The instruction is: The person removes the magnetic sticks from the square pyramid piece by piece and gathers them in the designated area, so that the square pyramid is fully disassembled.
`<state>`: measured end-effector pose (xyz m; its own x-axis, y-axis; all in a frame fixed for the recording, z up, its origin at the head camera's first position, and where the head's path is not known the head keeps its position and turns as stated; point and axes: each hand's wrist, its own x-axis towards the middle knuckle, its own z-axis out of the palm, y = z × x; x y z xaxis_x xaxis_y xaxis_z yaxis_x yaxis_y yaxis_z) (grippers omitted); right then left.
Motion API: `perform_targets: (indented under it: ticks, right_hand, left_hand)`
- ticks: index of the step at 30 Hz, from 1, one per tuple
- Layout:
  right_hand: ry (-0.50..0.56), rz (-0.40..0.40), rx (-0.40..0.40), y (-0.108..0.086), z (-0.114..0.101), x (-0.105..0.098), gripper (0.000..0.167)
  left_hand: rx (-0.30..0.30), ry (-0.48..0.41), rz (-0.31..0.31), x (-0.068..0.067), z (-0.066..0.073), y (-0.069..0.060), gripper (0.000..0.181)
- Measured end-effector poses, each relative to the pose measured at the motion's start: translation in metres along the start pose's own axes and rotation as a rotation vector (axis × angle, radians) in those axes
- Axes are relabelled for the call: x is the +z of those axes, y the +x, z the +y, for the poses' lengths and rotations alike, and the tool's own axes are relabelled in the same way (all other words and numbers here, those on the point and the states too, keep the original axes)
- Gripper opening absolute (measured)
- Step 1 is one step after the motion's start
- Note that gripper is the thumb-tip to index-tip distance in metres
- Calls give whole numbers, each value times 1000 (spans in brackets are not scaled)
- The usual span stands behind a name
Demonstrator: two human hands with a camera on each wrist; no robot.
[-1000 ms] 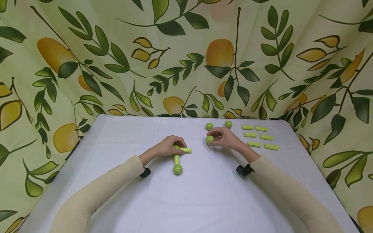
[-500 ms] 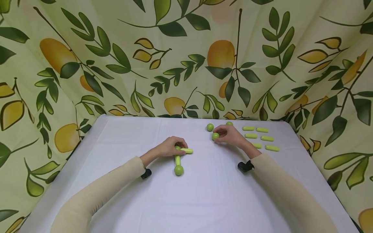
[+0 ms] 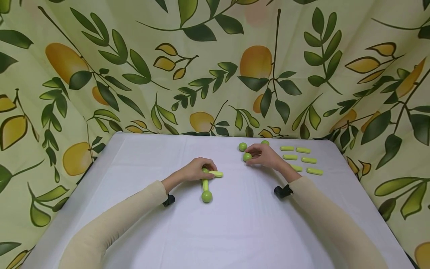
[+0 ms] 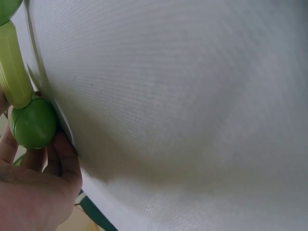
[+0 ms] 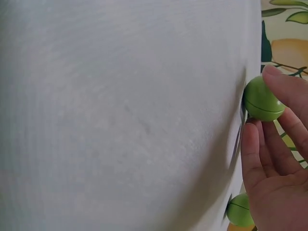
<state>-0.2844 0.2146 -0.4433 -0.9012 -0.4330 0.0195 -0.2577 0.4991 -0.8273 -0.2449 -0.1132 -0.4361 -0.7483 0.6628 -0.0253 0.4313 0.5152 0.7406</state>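
My left hand [image 3: 195,170] grips the far green ball [image 4: 34,124] of a small joined piece. From that ball a yellow-green ribbed stick [image 3: 205,185] runs toward me to another green ball [image 3: 206,196]. A second stick [image 3: 217,174] points right from under the fingers; its inner end is hidden in the head view. Farther right, my right hand [image 3: 264,156] holds a loose green ball [image 5: 263,100] between thumb and fingers, at or close to the tabletop. Behind this hand lie a green ball [image 3: 243,147] and another, partly covered ball [image 3: 265,142].
Several loose yellow-green sticks lie in two columns at the back right, among them a near stick [image 3: 314,171] and a far stick [image 3: 303,150]. A white cloth covers the table [image 3: 235,231]. A leaf-and-fruit patterned curtain [image 3: 215,86] hangs behind and at both sides.
My right hand has shifted a little right and back with the ball, then stayed almost still. My left hand keeps its hold on the joined piece in the same place.
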Motion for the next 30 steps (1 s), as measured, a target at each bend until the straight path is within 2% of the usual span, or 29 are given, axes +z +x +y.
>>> perform_targets:
  ticks: [9,14,21,30]
  right_hand:
    - [6,38,-17,-9,-2,-11,42]
    - [24,53,-32,-19,-9,-17,41]
    - [27,65,-1,-34,-6,-20,39]
    - [101,10,-35,-56,-5,-10,37]
  left_hand:
    - [11,1,-2,0,-1,0,12]
    - [-8,8,-5,1,2,-1,11]
    - [7,15,-14,3,5,2,10]
    - [50,32,-28,12,14,9,10]
